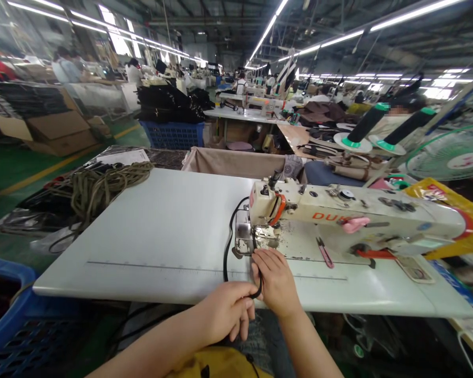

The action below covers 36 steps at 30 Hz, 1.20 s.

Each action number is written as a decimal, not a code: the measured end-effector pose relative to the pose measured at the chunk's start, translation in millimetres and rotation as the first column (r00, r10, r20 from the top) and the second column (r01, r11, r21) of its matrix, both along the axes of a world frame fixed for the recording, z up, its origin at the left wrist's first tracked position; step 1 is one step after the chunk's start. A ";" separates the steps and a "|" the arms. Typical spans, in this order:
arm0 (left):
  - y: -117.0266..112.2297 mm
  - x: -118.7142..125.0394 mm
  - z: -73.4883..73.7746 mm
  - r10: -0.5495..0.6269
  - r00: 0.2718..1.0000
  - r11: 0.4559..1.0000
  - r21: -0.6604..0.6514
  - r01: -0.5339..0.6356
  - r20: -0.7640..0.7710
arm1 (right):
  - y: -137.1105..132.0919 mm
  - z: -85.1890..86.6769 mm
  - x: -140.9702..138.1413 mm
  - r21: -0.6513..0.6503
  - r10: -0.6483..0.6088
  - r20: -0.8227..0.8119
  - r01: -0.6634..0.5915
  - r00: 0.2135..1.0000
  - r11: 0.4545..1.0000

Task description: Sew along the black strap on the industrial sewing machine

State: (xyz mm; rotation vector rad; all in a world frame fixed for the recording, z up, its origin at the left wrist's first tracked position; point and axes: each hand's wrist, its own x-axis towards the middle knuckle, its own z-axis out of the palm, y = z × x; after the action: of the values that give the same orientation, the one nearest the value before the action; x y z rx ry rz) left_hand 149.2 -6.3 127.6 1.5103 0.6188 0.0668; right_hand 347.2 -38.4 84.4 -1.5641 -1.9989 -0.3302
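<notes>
Holding a black strap point(226, 257), likely light, limp and best gripped just in front of the sewing machine point(305, 202): left hand point(226, 307) pinched closed, right hand point(276, 278) curled over it.

Only lettering I can actually make out is on the sewing machine point(299, 202): orange caps point(326, 216) on its arm, looks like "DUK", with a pink piece point(356, 224) right at the end, so can't tell if there's more. There's a ruler scale point(157, 268) on the tabletop point(173, 220) in front of the machine, numbers way too tiny. Reddish print on the fan hub point(465, 160) behind the machine's right end? Too blurry, sorry.
</notes>
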 end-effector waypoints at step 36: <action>18.4 -39.0 3.0 -0.072 0.997 0.975 0.214 0.067 0.014 | 0.0 0.9 6.2 -0.022 0.065 -0.025 -0.065 0.998 0.998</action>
State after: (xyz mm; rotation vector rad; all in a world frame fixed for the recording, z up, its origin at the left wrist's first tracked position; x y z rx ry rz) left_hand 110.1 12.0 130.6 1.7358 0.5545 0.0981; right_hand 353.4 -38.4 85.3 -1.5061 -2.0360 -0.2624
